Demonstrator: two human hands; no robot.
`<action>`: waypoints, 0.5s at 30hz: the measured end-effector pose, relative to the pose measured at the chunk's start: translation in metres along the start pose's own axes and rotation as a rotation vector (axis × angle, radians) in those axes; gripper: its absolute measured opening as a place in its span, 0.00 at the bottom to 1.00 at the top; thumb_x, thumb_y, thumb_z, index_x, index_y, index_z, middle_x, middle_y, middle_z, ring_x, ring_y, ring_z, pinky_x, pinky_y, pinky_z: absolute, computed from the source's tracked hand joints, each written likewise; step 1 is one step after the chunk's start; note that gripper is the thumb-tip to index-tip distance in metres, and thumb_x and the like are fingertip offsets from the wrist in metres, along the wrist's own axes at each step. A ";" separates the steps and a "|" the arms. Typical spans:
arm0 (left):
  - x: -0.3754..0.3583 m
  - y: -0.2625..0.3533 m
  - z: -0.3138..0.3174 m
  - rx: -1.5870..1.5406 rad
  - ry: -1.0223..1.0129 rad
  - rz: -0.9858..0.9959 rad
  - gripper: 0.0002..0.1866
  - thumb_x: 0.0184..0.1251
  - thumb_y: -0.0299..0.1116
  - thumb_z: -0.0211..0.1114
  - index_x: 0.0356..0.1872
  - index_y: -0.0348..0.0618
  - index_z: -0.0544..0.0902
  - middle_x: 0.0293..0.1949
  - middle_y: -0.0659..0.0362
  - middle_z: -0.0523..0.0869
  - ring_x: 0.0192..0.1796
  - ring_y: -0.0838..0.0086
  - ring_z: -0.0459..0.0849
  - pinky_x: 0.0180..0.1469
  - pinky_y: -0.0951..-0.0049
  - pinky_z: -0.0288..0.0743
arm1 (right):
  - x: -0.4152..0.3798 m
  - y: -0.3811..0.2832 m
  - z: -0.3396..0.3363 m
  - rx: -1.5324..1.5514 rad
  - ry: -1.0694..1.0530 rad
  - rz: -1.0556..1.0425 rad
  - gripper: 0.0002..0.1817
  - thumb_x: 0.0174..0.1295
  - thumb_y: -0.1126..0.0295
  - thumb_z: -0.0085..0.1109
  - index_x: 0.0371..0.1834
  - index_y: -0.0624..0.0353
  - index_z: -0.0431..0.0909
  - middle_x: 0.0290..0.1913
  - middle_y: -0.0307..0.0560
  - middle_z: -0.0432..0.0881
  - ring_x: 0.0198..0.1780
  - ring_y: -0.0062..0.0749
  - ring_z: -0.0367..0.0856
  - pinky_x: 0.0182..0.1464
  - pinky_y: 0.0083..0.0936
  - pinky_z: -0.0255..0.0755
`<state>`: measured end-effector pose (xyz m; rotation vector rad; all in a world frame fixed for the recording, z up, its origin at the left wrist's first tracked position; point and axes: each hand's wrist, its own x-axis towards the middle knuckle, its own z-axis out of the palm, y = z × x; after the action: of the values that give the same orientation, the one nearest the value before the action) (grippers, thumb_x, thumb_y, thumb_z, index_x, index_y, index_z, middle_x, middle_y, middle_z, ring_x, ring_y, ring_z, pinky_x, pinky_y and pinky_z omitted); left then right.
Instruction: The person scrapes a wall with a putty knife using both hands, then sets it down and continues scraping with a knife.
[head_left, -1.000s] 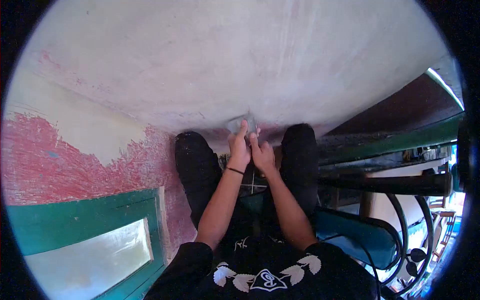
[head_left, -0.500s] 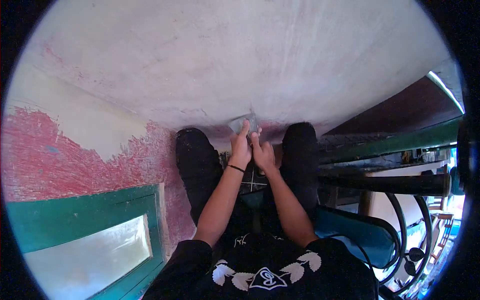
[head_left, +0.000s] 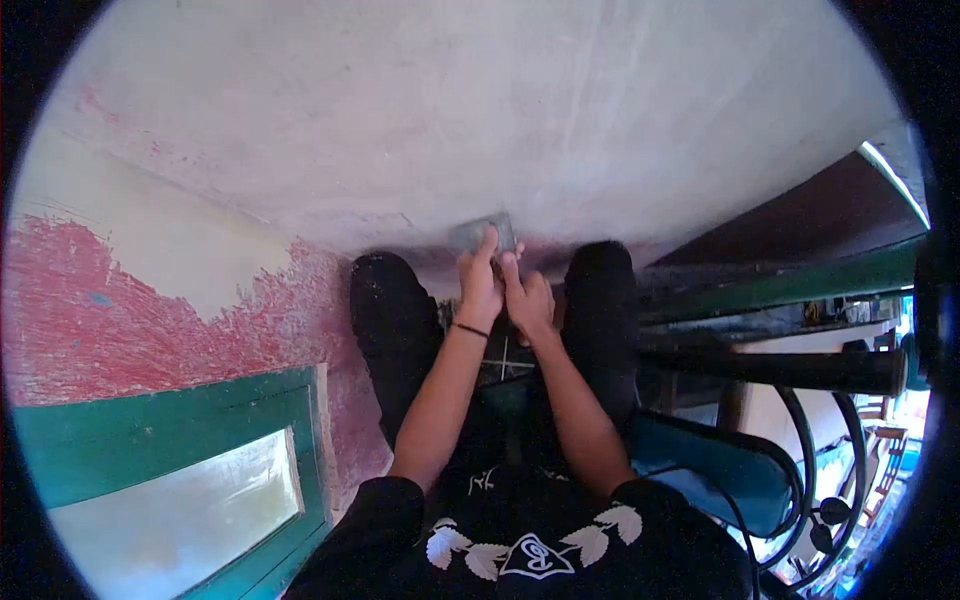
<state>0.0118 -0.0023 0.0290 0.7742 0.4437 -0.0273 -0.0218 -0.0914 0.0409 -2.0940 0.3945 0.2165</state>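
Note:
A flat grey scraper blade (head_left: 484, 233) lies against the lower part of the pale wall (head_left: 480, 120). My left hand (head_left: 481, 283) is closed on it, with the thumb pointing up along the blade. Beside it, my right hand (head_left: 528, 299) is also closed on the scraper, its thumb near the blade's lower right corner. The handle is mostly hidden by my fingers. Both hands are between my knees, close to a strip of reddish paint low on the wall.
On the left, scraped red paint (head_left: 170, 330) borders a green frame (head_left: 180, 420) with a glass pane. To the right are a blue padded chair (head_left: 715, 470), a green rail (head_left: 800, 284) and dark metal tubes. Dark floor tiles show between my legs.
The scraper blade and both my hands have moved slightly up along the wall, and the blade's angle has changed a little. Both hands keep their hold.

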 end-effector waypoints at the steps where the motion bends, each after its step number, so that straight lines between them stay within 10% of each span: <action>1: 0.001 0.002 0.001 -0.009 -0.009 0.009 0.17 0.66 0.43 0.69 0.43 0.38 0.81 0.32 0.56 0.86 0.33 0.68 0.87 0.33 0.72 0.80 | -0.003 -0.006 -0.004 0.003 0.025 -0.010 0.43 0.65 0.31 0.42 0.34 0.69 0.85 0.40 0.74 0.82 0.50 0.67 0.80 0.55 0.52 0.70; 15: 0.001 -0.004 -0.007 -0.010 0.018 -0.033 0.17 0.67 0.43 0.69 0.42 0.39 0.80 0.33 0.56 0.85 0.31 0.69 0.85 0.32 0.72 0.79 | 0.008 0.024 0.021 -0.028 -0.070 0.047 0.45 0.62 0.29 0.43 0.35 0.70 0.84 0.39 0.73 0.82 0.48 0.69 0.80 0.53 0.55 0.70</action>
<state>0.0093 -0.0003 0.0211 0.7580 0.4736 -0.0494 -0.0228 -0.0873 0.0081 -2.1000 0.4010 0.3237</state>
